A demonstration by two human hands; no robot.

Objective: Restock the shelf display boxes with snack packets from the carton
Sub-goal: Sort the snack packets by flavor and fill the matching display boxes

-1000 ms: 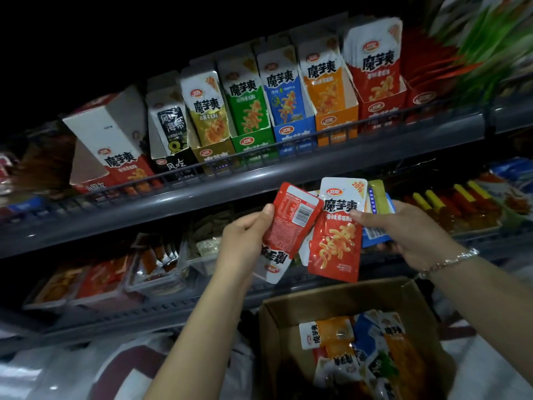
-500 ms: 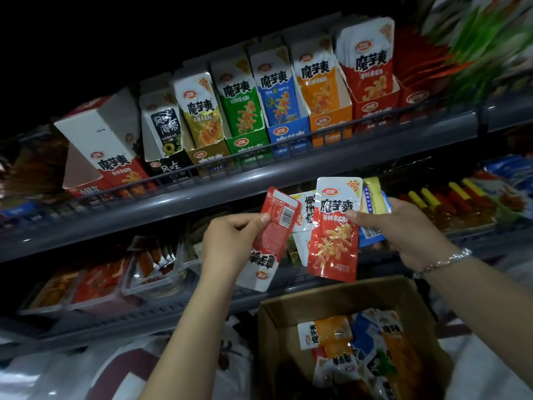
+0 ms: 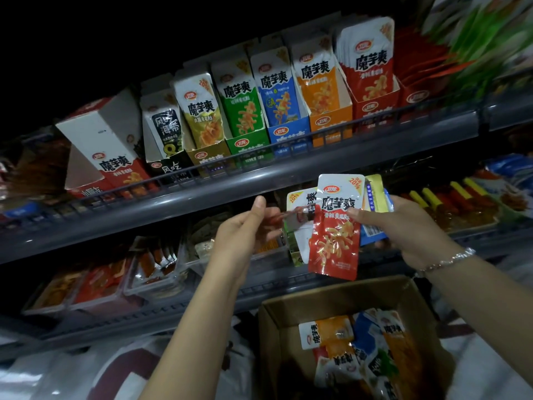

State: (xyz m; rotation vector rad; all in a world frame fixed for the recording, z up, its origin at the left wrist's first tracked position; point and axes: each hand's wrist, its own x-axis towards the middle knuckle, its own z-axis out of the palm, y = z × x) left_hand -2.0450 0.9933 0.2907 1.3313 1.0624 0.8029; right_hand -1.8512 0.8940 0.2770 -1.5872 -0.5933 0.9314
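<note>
**Sorting packets below the upper shelf: handling assessment**

Right hand (image 3: pixel 403 229): fingers curled round a fanned bunch of snack packets, thumb pressed across the face of the front red packet (image 3: pixel 334 235). Behind it show a green-edged packet (image 3: pixel 297 203), a yellow packet (image 3: pixel 375 192) and a blue packet (image 3: pixel 375 230). The bunch is held in the air above the carton (image 3: pixel 409 295) and just below the front rail of the upper shelf (image 3: pixel 202 194).

Left hand (image 3: pixel 245 229): thumb raised, fingers reaching toward the left edge of the bunch. Something red and blurred (image 3: pixel 274 219) sits at the fingertips; whether it is gripped cannot be told.

Carton: open, with mixed orange, blue and white packets lying loose inside.

Display boxes: a row stands on the upper shelf. The red display box (image 3: pixel 375 105) at the right already carries a stack of matching packets.

Handling judgement: the packets look light, thin and pliable, with a glossy film that would likely slide packet on packet. A fanned bunch could shed its outer members. A pinch at the flat sealed top or bottom edge should serve best; squeezing the filled middle is unnecessary. The red packet probably belongs in the red display box.
</note>
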